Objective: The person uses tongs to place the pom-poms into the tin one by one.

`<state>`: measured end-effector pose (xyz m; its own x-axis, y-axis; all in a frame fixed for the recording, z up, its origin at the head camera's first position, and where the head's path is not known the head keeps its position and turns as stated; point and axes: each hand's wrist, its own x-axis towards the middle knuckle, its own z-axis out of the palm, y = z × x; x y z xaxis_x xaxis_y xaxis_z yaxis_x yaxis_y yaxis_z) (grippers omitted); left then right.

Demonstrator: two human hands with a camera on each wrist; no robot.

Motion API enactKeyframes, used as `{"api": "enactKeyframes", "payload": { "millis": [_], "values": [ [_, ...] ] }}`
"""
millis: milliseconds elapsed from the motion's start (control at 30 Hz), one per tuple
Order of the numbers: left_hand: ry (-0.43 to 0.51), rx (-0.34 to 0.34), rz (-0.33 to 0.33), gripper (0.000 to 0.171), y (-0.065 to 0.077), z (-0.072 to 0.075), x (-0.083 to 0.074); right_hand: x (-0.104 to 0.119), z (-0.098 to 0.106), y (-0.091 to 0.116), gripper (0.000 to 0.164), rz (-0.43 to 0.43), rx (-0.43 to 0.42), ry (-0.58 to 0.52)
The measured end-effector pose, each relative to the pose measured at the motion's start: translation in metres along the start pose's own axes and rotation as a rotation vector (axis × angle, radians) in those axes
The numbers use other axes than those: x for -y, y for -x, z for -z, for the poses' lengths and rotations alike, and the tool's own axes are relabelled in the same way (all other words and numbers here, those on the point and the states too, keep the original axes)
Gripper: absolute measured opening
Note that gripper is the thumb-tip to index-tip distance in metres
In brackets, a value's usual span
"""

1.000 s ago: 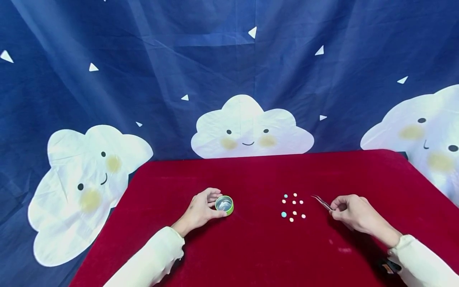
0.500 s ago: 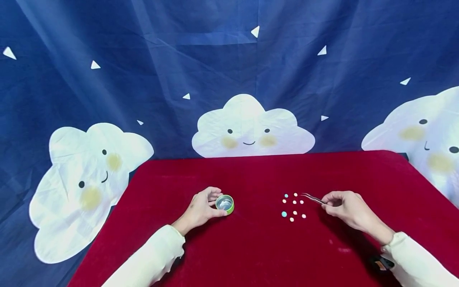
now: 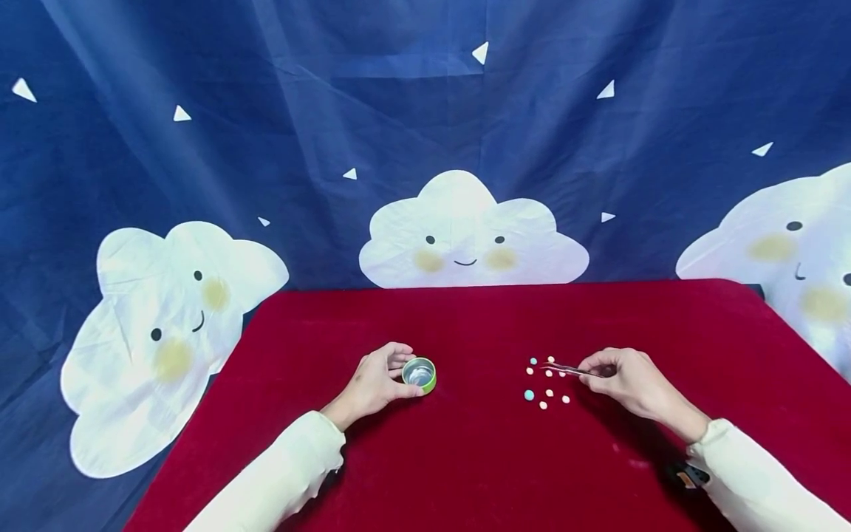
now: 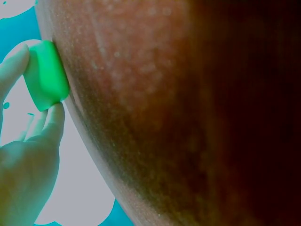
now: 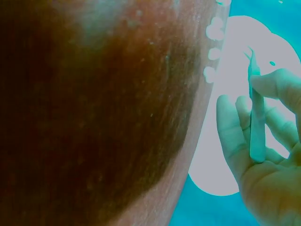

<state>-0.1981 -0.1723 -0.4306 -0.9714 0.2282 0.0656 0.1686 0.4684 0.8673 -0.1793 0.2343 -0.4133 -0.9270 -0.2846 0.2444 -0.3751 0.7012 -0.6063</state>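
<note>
On the red cloth stands a small round green tin, silvery inside, its mouth facing up. My left hand holds it between thumb and fingers from the left; the left wrist view shows its green side between them. With my right hand I pinch curved-tip metal tweezers, whose handle end lies towards the palm in the right wrist view. Their tips point left, over the upper part of a group of several small balls, pale ones and blue ones. Whether the tips touch a ball, I cannot tell.
The red cloth covers the whole table, whose far edge meets a blue backdrop printed with smiling white clouds. A dark band with an orange patch sits below the right sleeve cuff.
My right hand has moved left with the tweezers, bringing their tips from the right of the balls to above them. The left hand keeps holding the tin in place.
</note>
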Motion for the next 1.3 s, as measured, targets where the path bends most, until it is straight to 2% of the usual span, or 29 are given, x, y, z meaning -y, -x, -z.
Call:
{"api": "enactKeyframes", "payload": {
  "millis": [367,633,933,1300],
  "values": [
    [0.010,0.005,0.009,0.064,0.000,0.000,0.000,0.002,-0.009,-0.010,0.013,0.002,0.067,-0.012],
    [0.007,0.007,0.000,0.064,0.000,0.000,0.001,0.005,-0.014,-0.013,0.011,0.005,0.065,-0.033],
    [-0.006,0.005,-0.007,0.062,-0.001,0.000,0.000,0.006,-0.015,-0.016,0.013,0.036,0.048,0.013],
    [-0.008,0.005,-0.017,0.062,-0.001,0.000,0.003,0.021,-0.014,-0.027,0.011,0.078,0.051,-0.028]
  ]
}}
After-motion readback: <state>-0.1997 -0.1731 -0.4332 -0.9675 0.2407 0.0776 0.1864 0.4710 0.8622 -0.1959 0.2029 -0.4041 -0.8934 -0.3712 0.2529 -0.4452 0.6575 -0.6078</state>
